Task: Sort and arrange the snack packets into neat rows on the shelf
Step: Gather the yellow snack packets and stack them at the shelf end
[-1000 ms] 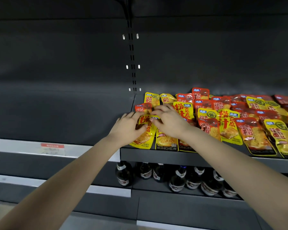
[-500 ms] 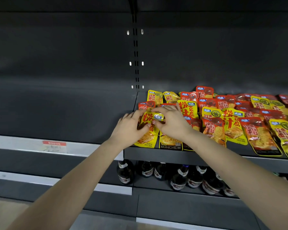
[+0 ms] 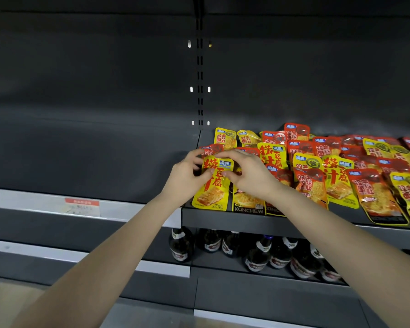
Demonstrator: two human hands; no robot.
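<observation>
At the far left, a red-and-white price label (image 3: 82, 207) is seen stuck on the pale front rail of a dark neighbouring shelf unit. Further right, a slotted upright (image 3: 200, 79) is seen running down the dark back panel.

Just below it, the left hand (image 3: 187, 176) is held at the left end of the shelf (image 3: 223, 220). Its fingers are curled over the upper left edge of a yellow packet (image 3: 214, 188) and its thumb is laid on the printed front, so that the packet is pinched. The yellow packet is placed at the front left corner of the shelf, with its lower end at the front edge. Whether it is lifted clear of the packets beneath cannot be told.

The right hand (image 3: 249, 174) is set just beside the left. Its fingers are arched over the same packet's top right edge and its thumb is pressed on the face, so the packet is pinched from this side too.

Under the right wrist, a KONCHEW packet (image 3: 246, 202) is laid just beside the held one. Beyond it, red and yellow packets (image 3: 336, 181) are spread in an overlapping, untidy layer across the shelf as far as the right border.

On the level below, dark bottles (image 3: 257, 256) with red-and-white labels are stood upright in a row.
</observation>
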